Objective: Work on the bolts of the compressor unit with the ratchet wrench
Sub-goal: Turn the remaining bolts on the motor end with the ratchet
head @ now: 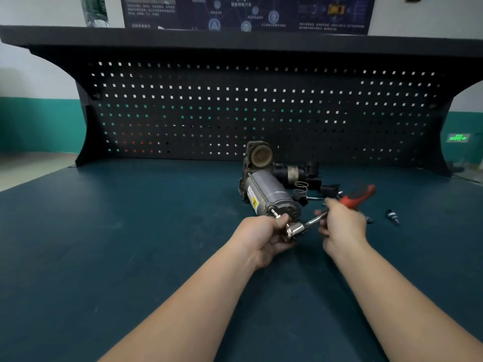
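The compressor unit [266,188], a grey cylinder with a yellow warning label and a dark housing behind, lies on the teal workbench [130,231] right of centre. A ratchet wrench [308,223] with a red and black handle reaches from its near end toward the right. Its chrome head and socket extension meet a bolt at the cylinder's near end cap. My left hand [264,239] grips the ratchet head and extension. My right hand [342,226] grips the wrench handle.
A coil spring [301,187], small black parts [329,190] and a small fitting [392,216] lie on the bench right of the compressor. A dark pegboard [261,108] with a shelf on top stands along the back edge. A plastic bottle [94,10] stands on the shelf.
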{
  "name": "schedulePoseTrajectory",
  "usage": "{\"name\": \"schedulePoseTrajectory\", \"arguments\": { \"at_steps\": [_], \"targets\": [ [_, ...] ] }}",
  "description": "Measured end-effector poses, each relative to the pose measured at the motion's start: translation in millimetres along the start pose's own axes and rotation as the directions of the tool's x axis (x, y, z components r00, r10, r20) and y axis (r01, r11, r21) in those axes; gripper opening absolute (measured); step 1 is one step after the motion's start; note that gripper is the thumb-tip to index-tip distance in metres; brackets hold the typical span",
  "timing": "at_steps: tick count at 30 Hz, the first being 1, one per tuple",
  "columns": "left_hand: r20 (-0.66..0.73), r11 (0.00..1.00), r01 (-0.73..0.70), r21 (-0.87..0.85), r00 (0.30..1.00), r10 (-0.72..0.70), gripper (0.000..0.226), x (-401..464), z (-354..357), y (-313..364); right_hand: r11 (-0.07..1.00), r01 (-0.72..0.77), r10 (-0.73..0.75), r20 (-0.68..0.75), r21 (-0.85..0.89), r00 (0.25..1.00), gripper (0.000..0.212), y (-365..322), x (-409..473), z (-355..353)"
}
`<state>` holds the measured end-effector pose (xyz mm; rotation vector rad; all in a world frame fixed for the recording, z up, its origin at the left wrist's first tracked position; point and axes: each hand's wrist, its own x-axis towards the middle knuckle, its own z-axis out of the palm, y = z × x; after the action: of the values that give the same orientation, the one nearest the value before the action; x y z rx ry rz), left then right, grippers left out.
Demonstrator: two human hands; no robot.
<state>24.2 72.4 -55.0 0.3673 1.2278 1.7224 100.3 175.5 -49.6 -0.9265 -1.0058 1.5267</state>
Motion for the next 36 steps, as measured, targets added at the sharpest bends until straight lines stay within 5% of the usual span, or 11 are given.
{"name": "schedulePoseTrajectory", "arguments": {
  "at_steps": [4,11,13,16,19,22,25,27,30,32,36],
  "targets": [
    [-0.029,0.997,-0.036,-0.061,0.999,0.035,0.009,-1,3,-4,0.913,0.392,-0.379,0.124,-0.112,0.917,0.024,-4,-10,3],
    [0.049,1.0,-0.007,0.029,0.999,0.006,0.021,-5,-3,3,0.393,0.919,-0.729,0.623,0.041,0.284,0.025,-10,-51,12],
    [0.045,0.999,0.002,0.047,0.999,-0.004,0.017,-6,-5,4,0.45,0.893,-0.73,0.586,0.026,0.351,0.027,-7,-48,11],
    [0.02,1.0,0.013,0.0,1.0,-0.013,0.01,-8,-4,7,0.669,0.731,-0.671,0.313,-0.134,0.672,0.015,-5,-27,10],
    [0.013,0.998,0.024,-0.054,1.0,-0.023,0.013,-7,-1,7,1.0,-0.007,0.007,-0.011,-0.009,1.0,0.026,4,0,7],
    [0.01,0.999,0.025,-0.049,1.0,-0.025,0.016,-7,0,6,0.925,-0.331,0.329,0.041,0.184,0.943,0.031,9,2,5],
    [0.027,0.999,0.031,0.008,0.999,-0.031,0.016,-7,-3,4,0.948,0.32,-0.317,0.138,0.007,0.938,0.01,-3,-11,9],
    [0.061,0.998,0.044,0.034,0.997,-0.046,0.012,-9,-3,5,0.698,0.716,-0.673,0.367,0.026,0.642,0.013,-13,-28,8],
    [0.073,0.998,0.013,0.055,0.997,-0.017,0.021,-10,-7,9,0.311,0.95,-0.762,0.603,0.021,0.236,0.016,-9,-46,7],
    [0.031,0.999,-0.005,0.047,1.0,0.003,0.019,-8,-13,12,0.329,0.942,-0.725,0.621,-0.069,0.298,0.018,-5,-49,9],
    [0.001,0.999,0.022,0.048,1.0,-0.022,0.011,-5,-15,13,0.753,0.657,-0.595,0.387,-0.038,0.704,0.017,-5,-31,7]
  ]
}}
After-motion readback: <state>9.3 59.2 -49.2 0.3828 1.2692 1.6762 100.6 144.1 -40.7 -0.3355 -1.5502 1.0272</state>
